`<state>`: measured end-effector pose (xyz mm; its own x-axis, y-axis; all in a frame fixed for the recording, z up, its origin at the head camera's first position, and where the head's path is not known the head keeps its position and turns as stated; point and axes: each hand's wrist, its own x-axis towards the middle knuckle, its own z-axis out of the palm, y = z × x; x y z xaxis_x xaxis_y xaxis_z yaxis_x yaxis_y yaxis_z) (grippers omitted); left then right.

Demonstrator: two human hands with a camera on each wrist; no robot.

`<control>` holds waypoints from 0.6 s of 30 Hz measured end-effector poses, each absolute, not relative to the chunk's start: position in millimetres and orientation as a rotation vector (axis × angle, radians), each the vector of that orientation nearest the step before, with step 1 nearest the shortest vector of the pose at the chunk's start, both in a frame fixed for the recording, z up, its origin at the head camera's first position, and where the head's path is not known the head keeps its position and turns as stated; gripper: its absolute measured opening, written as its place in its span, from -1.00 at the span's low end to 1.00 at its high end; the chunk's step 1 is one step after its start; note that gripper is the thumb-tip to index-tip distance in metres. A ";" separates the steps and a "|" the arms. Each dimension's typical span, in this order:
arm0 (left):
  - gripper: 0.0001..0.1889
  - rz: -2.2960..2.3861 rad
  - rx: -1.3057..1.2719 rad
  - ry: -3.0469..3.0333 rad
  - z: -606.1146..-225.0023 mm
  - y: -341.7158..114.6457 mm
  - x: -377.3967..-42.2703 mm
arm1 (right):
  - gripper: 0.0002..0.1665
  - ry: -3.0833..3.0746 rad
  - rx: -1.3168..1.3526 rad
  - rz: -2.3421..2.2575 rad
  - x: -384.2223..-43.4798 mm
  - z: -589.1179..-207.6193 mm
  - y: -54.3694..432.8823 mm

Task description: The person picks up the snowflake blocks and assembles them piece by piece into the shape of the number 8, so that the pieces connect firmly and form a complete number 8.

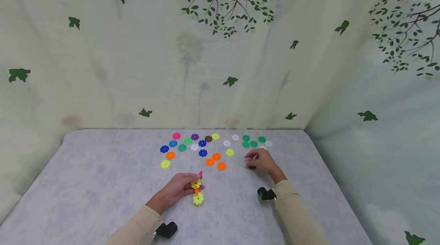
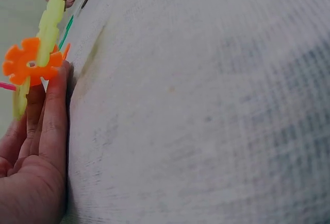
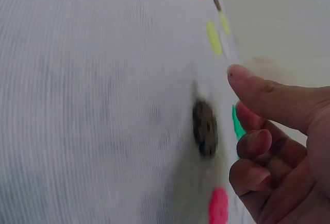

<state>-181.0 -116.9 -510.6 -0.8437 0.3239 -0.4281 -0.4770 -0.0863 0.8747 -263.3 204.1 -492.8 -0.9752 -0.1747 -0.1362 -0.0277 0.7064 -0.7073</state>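
My left hand (image 1: 182,188) grips a short chain of slotted snowflake discs, low over the table. The chain joins a pink disc (image 1: 200,174), a yellow disc (image 1: 196,184), an orange disc (image 2: 32,62) set crosswise, and another yellow disc (image 1: 198,198) at the near end. To the right, my right hand (image 1: 261,160) hovers above a dark brown disc (image 3: 205,127) lying on the table. Its thumb and fingers are apart, loosely bent, with nothing between them. A pink disc (image 3: 218,206) lies close by in the right wrist view.
Loose discs spread across the table's far half: orange discs (image 1: 210,161) in the middle, green discs (image 1: 253,144) beyond my right hand, blue discs (image 1: 203,153) and a purple disc (image 1: 194,137) farther left. A leaf-patterned curtain (image 1: 192,65) hangs behind the grey-covered table (image 1: 103,184).
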 end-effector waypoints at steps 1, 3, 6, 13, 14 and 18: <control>-0.49 1.977 -0.164 1.661 -509.9 -117.3 -181.3 | -0.81 2.723 -0.122 -1.110 -263.5 -493.1 209.5; -0.49 1.977 -0.154 1.652 -509.0 -118.0 -181.8 | -0.79 2.726 -0.091 -1.087 -263.8 -493.0 217.3; -0.49 1.979 -0.127 1.638 -509.6 -119.2 -180.4 | -0.75 2.710 -0.086 -1.048 -264.2 -494.6 221.3; -0.47 2.007 -0.135 1.612 -511.1 -118.8 -179.9 | -0.76 2.706 -0.092 -0.920 -264.4 -494.1 218.8; -0.46 2.010 -0.139 1.611 -511.3 -118.7 -180.1 | -0.77 2.708 -0.097 -0.910 -264.5 -494.4 218.5; -0.47 2.013 -0.137 1.617 -512.4 -118.6 -180.8 | -0.75 2.697 -0.103 -0.922 -265.6 -496.1 217.9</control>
